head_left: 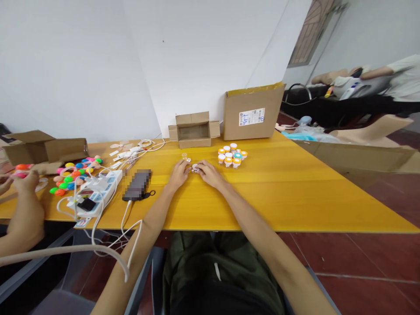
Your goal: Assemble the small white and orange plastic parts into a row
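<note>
Hands [209,173] at small rounded pieces [195,166], perhaps plastic

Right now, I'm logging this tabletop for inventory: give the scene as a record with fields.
left hand: near a small pale piece, grip unclear
right hand: at a small white part, grip unclear
beyond left hand: clear container
right of hands: capped containers, mostly orange-rimmed
behind: small open box, larger carton
left side: dark phone, power strip

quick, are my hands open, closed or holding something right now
Left hand: fingers curled at a small whitish piece; grip cannot be told.
Right hand: fingers closed, holding a small white part.
</note>
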A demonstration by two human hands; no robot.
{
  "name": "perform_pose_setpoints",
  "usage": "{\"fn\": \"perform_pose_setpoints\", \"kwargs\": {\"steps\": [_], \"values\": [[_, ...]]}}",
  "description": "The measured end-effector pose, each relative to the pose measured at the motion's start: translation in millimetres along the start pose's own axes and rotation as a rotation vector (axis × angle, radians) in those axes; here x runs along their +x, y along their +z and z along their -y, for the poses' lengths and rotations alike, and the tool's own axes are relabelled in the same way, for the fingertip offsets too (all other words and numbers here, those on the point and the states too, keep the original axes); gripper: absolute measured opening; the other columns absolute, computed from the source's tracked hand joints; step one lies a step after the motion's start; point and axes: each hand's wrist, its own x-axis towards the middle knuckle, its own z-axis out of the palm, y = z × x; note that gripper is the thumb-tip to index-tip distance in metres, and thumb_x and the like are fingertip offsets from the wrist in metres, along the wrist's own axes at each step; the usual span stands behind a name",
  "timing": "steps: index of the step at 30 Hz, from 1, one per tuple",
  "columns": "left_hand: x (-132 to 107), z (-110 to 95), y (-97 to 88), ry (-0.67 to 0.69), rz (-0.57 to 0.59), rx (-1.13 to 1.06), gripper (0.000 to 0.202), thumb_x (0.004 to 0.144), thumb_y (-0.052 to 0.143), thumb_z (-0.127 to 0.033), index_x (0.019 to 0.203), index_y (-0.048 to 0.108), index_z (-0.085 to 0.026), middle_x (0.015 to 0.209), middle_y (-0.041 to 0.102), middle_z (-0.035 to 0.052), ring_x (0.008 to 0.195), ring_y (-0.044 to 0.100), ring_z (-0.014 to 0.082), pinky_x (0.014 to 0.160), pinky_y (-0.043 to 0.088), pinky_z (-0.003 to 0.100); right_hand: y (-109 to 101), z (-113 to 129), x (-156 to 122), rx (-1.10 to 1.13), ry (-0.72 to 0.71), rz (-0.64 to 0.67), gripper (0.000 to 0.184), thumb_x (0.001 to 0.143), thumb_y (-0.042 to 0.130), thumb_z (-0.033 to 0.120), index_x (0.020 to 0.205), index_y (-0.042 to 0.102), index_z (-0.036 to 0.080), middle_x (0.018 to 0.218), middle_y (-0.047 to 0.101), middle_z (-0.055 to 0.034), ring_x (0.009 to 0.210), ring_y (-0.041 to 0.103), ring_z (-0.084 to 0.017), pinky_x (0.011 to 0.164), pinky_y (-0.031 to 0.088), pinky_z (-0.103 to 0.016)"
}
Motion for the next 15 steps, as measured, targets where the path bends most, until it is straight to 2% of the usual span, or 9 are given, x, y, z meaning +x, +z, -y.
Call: {"fn": "perform_pose_setpoints", "kwargs": {"steps": [4, 11, 15], "values": [[1, -1, -0.6, -0.044, -0.023, -0.04, 0.021, 0.088, 0.056, -0.009, 0.1, 0.067, -0.023, 0.101, 0.07, 0.005, 0.09, 0.067, 0.0187, 0.087, 0.056, 0.033, 2, -1, -1, 0.023, 0.014, 0.003, 0.025, 0.094, 0.061, 0.023, 0.117, 0.069, 0.023, 0.125, 0.062, -0.0092, 0.12, 0.06, -0.023, 0.109, 0.046, -0.04], [3, -9, -4.2, -0.141, -0.091, -0.104, 0.017, 0.09, 0.054, -0.012, 0.096, 0.067, -0.021, 0.1, 0.074, 0.0055, 0.09, 0.07, 0.0194, 0.085, 0.057, 0.034, 11, 11, 1, 0.039, 0.03, 0.083, 0.056, 0.09, 0.069, 0.042, 0.14, 0.051, 0.026, 0.144, 0.048, -0.0125, 0.138, 0.048, -0.028, 0.116, 0.04, -0.047], [5, -8, -7.6, -0.212, -0.193, -0.142, 0.015, 0.092, 0.053, -0.016, 0.095, 0.066, -0.021, 0.099, 0.075, 0.0059, 0.093, 0.071, 0.0203, 0.087, 0.057, 0.035, 14, 20, 3, -0.034, 0.06, 0.126, 0.059, 0.091, 0.067, 0.048, 0.143, 0.05, 0.027, 0.149, 0.043, -0.0145, 0.14, 0.046, -0.031, 0.115, 0.04, -0.05]]}}
